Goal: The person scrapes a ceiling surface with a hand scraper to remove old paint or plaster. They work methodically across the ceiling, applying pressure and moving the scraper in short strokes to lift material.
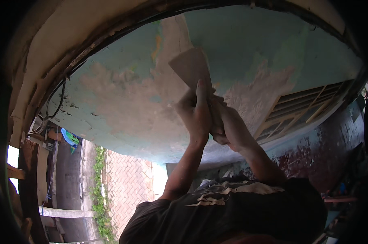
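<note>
The scraper blade (191, 67), a flat trapezoidal tool of dull brown-grey, is held overhead with its broad edge against the ceiling (241, 44), just below a vertical strip of bared plaster. The left hand (196, 114) is wrapped around the lower part of the tool, fingers clenched on it and one finger extended straight up along the back of the blade. The right hand (226, 122) closes against the left from the side, its fingers folded around the same grip; both hands press together on one tool.

Progress, judged from the surface: the ceiling carries pale turquoise paint (249, 36) over a beige-pink undercoat. A large stripped patch (123, 101) extends to the left of the blade, and a second stripped area (257, 91) lies to the right, near the hands. A narrow stripped band runs upward from the blade tip. Paint remains intact over most of the upper and right portions and along the lower margin, so the removal appears roughly half complete, with the largest unworked area to the upper right.

Surroundings: a slatted wooden frame (302, 107) adjoins the ceiling at right. Dark cables (55, 107) hang at the left edge. Below left, a brick-paved path (127, 183) with a strip of green weeds (99, 195) is visible. The person's dark printed shirt (233, 211) fills the lower centre.
</note>
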Tool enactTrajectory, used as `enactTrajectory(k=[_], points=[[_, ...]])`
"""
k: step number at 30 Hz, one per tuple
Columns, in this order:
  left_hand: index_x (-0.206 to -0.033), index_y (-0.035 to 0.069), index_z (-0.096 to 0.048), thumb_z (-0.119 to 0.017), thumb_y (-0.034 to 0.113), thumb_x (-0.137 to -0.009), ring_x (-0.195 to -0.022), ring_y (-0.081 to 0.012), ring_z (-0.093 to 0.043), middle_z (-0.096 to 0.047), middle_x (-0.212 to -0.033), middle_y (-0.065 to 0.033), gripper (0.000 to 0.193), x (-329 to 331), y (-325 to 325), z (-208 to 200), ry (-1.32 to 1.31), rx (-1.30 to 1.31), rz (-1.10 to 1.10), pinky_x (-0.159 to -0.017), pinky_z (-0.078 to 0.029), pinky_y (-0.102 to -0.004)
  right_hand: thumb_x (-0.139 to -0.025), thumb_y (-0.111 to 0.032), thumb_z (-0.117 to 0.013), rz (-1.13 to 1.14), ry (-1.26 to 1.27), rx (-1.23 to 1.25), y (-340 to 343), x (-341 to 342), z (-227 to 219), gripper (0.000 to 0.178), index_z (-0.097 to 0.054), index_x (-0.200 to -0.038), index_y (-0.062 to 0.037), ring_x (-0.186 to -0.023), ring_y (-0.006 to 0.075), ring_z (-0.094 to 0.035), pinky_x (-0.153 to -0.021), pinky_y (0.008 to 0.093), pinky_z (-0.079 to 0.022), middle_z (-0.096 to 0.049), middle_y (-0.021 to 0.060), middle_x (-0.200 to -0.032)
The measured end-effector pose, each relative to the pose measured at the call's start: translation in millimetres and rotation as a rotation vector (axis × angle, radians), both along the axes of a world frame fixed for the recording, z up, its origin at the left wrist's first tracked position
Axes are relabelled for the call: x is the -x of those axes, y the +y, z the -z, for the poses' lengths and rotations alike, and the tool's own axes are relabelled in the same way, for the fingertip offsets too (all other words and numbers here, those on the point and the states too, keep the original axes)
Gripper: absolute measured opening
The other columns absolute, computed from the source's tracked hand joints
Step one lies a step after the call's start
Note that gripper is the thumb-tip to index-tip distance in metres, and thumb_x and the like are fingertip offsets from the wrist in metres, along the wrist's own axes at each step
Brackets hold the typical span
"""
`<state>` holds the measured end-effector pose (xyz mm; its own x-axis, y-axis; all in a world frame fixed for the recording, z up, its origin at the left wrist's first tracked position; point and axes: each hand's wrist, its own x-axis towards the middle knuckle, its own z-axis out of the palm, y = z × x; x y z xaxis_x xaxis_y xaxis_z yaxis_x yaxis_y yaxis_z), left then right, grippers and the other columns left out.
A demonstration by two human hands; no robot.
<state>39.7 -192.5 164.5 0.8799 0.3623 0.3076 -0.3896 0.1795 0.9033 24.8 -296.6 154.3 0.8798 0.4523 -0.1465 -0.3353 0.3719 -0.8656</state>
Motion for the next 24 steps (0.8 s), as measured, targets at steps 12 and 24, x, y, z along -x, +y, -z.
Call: enactTrajectory(k=[12,24], points=[[-0.083,-0.009,-0.067,-0.059,0.028,-0.102,-0.060,-0.0174,-0.067,-0.067,-0.069,-0.0120,0.043,1.5,-3.5,-22.4,-0.033,-0.080,-0.058,-0.057,-0.051,-0.0279,-0.107,-0.046,-0.043,-0.003,-0.093,-0.100,1.9,3.5,-20.8,0.038,-0.056,-0.104,-0.0097,-0.038,0.0002,-0.030,-0.033,0.0210,-0.020,-0.039,-0.0095,-0.056],[-0.079,-0.010,-0.065,-0.060,0.028,-0.100,-0.063,-0.0191,-0.069,-0.065,-0.070,-0.0108,0.043,1.2,-7.6,-35.7,-0.076,0.001,-0.061,-0.057,-0.051,-0.0287,-0.107,-0.045,-0.041,-0.027,-0.062,-0.126,2.5,6.0,-34.4,0.039,-0.050,-0.085,-0.0136,-0.034,0.0018,-0.030,-0.030,0.0207,-0.019,-0.039,-0.0082,-0.054]])
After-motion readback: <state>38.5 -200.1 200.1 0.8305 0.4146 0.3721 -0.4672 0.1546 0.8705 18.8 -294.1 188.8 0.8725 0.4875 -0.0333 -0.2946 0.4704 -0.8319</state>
